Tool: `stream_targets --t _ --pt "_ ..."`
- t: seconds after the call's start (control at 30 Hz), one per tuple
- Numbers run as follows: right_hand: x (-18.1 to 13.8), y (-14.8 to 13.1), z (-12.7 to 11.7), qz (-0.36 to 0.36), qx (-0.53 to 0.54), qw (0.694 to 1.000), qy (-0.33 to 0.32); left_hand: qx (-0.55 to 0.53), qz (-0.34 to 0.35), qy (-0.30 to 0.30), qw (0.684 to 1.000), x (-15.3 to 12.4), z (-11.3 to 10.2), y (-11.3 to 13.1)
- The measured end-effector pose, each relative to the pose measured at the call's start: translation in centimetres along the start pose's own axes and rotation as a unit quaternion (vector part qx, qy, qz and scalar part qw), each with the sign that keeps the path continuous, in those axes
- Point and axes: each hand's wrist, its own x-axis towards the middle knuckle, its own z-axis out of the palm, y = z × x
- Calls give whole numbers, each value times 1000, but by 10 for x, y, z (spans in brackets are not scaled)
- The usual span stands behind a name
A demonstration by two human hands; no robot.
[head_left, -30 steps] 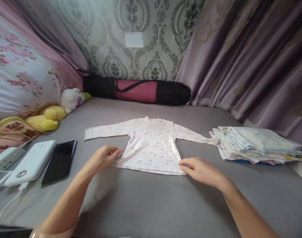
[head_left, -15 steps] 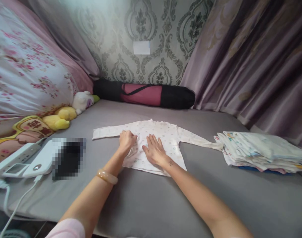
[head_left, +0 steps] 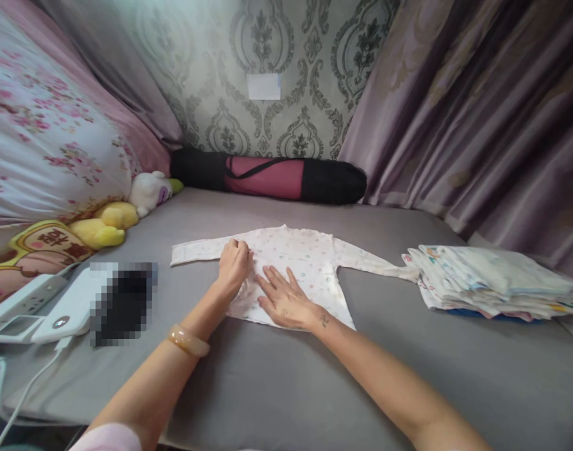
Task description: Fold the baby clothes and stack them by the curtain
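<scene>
A small white long-sleeved shirt (head_left: 305,263) with a coloured dot print lies spread flat on the grey bed (head_left: 286,376), sleeves out to both sides. My left hand (head_left: 234,263) rests on the shirt near its left armpit, fingers curled and pinching the fabric. My right hand (head_left: 281,299) lies flat and open on the lower left part of the shirt, fingers spread and pointing up-left. A pale bangle sits on my left wrist.
A stack of folded printed clothes (head_left: 493,282) sits at the right. At the left lie a phone (head_left: 121,304), a white power bank (head_left: 68,307) with cable, a power strip, plush toys (head_left: 108,222) and a floral pillow. A red-and-black roll bag (head_left: 272,175) lies along the wall.
Both hands left the hem corners and came onto the shirt's left half. Since half a second ago my right hand has slid slightly down and left; the left keeps its grip.
</scene>
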Motion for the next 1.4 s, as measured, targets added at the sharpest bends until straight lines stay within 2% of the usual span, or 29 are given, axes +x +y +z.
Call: stream_targets --t 0.1,0.2,0.27,0.33,0.37,0.43,0.47,0.6,0.7,0.8,0.87,0.9,1.0,1.1,1.17,1.27,1.4 --pt "-24 -28 -8 -78 67 993 -56 -53 96 -12 994 -12 -10 15" --pt "-49 -46 -21 -164 137 971 -104 -134 219 -88 963 -33 -16 23" --pt "-59 -40 -31 -186 189 955 -133 -148 250 -142 946 -47 -17 22" --pt "-61 -17 -39 -138 219 962 -85 -122 240 -182 946 -57 -16 19" --pt "-59 -2 -40 -86 216 973 -17 -103 228 -197 948 -60 -16 18" --pt "-53 30 -38 30 141 983 113 -67 213 -219 950 -63 -15 16" --pt "-50 44 -34 73 92 983 143 -53 212 -227 949 -63 -14 16" --pt "-46 71 -10 107 -30 988 105 -24 227 -243 943 -63 -12 15" --pt "-49 77 -9 83 -9 992 89 -8 233 -254 939 -58 -19 14" --pt "-56 95 -28 99 31 982 158 5 237 -280 930 -43 -34 25" --pt "-63 113 -43 163 -6 962 220 12 219 -298 929 -29 -42 44" --pt "-68 122 -49 196 -39 953 228 10 204 -304 931 -22 -42 57" --pt "-81 139 -58 251 -123 941 190 -69 198 -265 941 -3 -26 103" --pt "-87 141 -58 254 -178 937 159 -132 193 -220 947 6 6 143" --pt "-88 140 -57 248 -204 937 137 -151 186 -189 952 5 26 159" --pt "-87 143 -59 245 -225 937 110 -155 199 -155 955 -2 49 167" --pt "-88 155 -59 256 -233 929 128 -116 217 -160 956 -11 60 162"
